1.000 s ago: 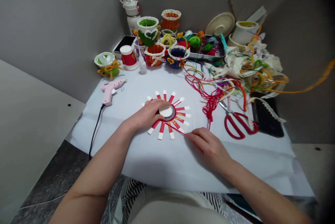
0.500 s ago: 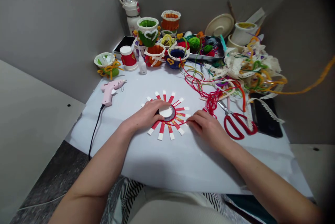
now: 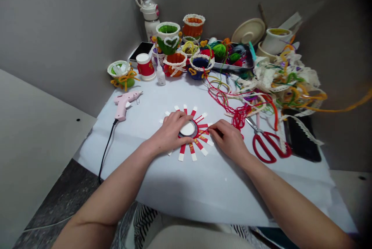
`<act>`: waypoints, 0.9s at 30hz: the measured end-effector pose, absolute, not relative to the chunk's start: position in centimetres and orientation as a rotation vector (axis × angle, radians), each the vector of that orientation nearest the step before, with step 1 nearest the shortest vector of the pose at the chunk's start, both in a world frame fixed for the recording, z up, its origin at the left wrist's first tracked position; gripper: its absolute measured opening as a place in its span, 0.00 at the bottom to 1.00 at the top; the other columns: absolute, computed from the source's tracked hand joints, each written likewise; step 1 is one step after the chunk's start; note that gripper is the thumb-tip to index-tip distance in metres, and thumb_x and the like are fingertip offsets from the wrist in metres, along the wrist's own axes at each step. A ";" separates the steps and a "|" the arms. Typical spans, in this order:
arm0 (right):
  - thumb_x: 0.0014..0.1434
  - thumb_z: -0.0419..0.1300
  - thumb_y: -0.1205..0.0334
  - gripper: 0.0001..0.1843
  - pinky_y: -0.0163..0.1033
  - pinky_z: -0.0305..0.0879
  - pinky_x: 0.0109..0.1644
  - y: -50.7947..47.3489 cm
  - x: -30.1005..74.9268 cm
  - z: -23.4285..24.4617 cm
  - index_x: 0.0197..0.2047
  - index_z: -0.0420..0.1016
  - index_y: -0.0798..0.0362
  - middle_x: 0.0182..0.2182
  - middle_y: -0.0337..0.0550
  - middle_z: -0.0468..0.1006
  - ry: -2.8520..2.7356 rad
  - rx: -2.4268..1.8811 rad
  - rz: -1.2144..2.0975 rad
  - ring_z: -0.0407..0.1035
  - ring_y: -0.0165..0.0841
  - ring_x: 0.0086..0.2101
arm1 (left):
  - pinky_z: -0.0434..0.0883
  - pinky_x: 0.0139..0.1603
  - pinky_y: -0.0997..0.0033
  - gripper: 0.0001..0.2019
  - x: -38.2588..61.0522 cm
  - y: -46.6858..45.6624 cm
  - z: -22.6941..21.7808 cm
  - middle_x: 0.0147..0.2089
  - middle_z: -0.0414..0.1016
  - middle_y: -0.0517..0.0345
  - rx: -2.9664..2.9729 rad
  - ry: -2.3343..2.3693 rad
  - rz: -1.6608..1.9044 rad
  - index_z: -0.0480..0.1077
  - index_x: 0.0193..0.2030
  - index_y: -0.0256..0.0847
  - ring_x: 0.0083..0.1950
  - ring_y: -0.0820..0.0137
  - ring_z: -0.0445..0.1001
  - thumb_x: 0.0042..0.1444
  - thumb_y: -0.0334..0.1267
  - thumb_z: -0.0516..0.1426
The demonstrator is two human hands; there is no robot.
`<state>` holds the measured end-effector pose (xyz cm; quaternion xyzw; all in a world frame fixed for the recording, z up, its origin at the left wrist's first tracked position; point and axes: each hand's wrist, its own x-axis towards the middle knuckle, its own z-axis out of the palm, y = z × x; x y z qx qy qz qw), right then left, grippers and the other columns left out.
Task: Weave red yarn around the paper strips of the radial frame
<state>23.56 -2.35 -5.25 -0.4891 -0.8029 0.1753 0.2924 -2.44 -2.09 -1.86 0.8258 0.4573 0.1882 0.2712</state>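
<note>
A paper cup cut into flat red-and-white strips (image 3: 182,151) lies splayed like a sun on the table. At its middle is a white disc (image 3: 187,128) inside a grey ring. My left hand (image 3: 173,130) grips the ring, fingers over the far left side and thumb at the lower right, hiding the left strips. Red yarn (image 3: 202,131) runs from beside the ring to my right hand (image 3: 225,135), which pinches it just right of the strips. A tangled heap of red yarn (image 3: 240,117) lies beyond the right hand.
Red-handled scissors (image 3: 269,146) and a black phone (image 3: 302,136) lie at the right, near piled lace trim (image 3: 267,72). A pink glue gun (image 3: 124,103) rests at the left. Decorated cups (image 3: 174,63), a glue bottle (image 3: 161,76) and a yarn tray (image 3: 232,66) stand behind.
My left thumb has moved from the ring's lower left to its lower right. The right hand has drawn the yarn upward around the right side. The whole view has shifted slightly.
</note>
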 end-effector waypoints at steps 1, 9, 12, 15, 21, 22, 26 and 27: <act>0.68 0.60 0.64 0.06 0.42 0.65 0.39 -2.3 23.6 -5.2 0.38 0.76 0.52 0.33 0.43 0.76 -2.142 -1.295 0.472 0.72 0.38 0.36 | 0.65 0.64 0.44 0.30 -2.3 -2.1 -1.9 0.63 0.69 0.45 2.220 1.262 0.513 0.64 0.66 0.47 0.64 0.50 0.66 0.59 0.46 0.66; 0.70 0.57 0.68 0.08 0.40 0.71 0.41 -5.5 24.6 -3.7 0.47 0.77 0.52 0.38 0.46 0.77 -2.190 -1.063 0.497 0.74 0.36 0.38 | 0.60 0.68 0.47 0.26 -3.1 -1.5 -2.0 0.67 0.71 0.52 2.253 1.085 0.479 0.64 0.67 0.51 0.69 0.57 0.66 0.64 0.27 0.58; 0.69 0.57 0.71 0.09 0.40 0.71 0.41 -8.0 24.8 -3.5 0.48 0.77 0.53 0.38 0.47 0.77 -2.236 -1.037 0.385 0.73 0.36 0.38 | 0.63 0.67 0.49 0.27 -3.3 -1.3 -2.3 0.66 0.72 0.51 2.234 1.088 0.446 0.64 0.67 0.49 0.68 0.56 0.68 0.63 0.27 0.58; 0.69 0.55 0.72 0.11 0.41 0.71 0.40 -10.1 24.7 -4.0 0.50 0.77 0.54 0.38 0.49 0.78 -2.325 -1.006 0.254 0.72 0.37 0.37 | 0.63 0.68 0.49 0.27 -3.3 -1.2 -2.6 0.67 0.72 0.52 2.225 1.103 0.460 0.64 0.68 0.50 0.68 0.56 0.68 0.63 0.29 0.59; 0.70 0.53 0.73 0.14 0.42 0.70 0.36 -11.6 24.6 -4.7 0.50 0.78 0.53 0.37 0.50 0.79 -2.458 -1.000 0.159 0.70 0.38 0.35 | 0.63 0.68 0.46 0.26 -3.4 -1.2 -2.6 0.65 0.74 0.52 2.208 1.105 0.499 0.66 0.66 0.50 0.65 0.56 0.70 0.63 0.31 0.60; 0.70 0.53 0.73 0.14 0.42 0.70 0.36 -11.4 24.7 -4.7 0.50 0.79 0.54 0.37 0.50 0.79 -2.447 -1.018 0.151 0.70 0.38 0.35 | 0.64 0.68 0.46 0.26 -3.4 -1.2 -2.5 0.65 0.74 0.52 2.205 1.107 0.499 0.66 0.66 0.50 0.65 0.56 0.71 0.63 0.31 0.60; 0.70 0.53 0.70 0.13 0.44 0.71 0.39 -9.7 25.1 -4.2 0.47 0.80 0.54 0.37 0.51 0.78 -2.340 -1.150 0.176 0.71 0.39 0.36 | 0.64 0.67 0.46 0.26 -3.4 -1.2 -2.6 0.66 0.73 0.53 2.202 1.105 0.486 0.65 0.67 0.51 0.66 0.56 0.70 0.63 0.31 0.59; 0.71 0.54 0.69 0.12 0.44 0.71 0.39 -8.9 25.2 -4.1 0.46 0.80 0.53 0.36 0.51 0.77 -2.317 -1.172 0.201 0.71 0.39 0.36 | 0.64 0.68 0.46 0.26 -3.4 -1.2 -2.5 0.67 0.72 0.53 2.202 1.103 0.484 0.65 0.67 0.51 0.67 0.56 0.69 0.63 0.31 0.60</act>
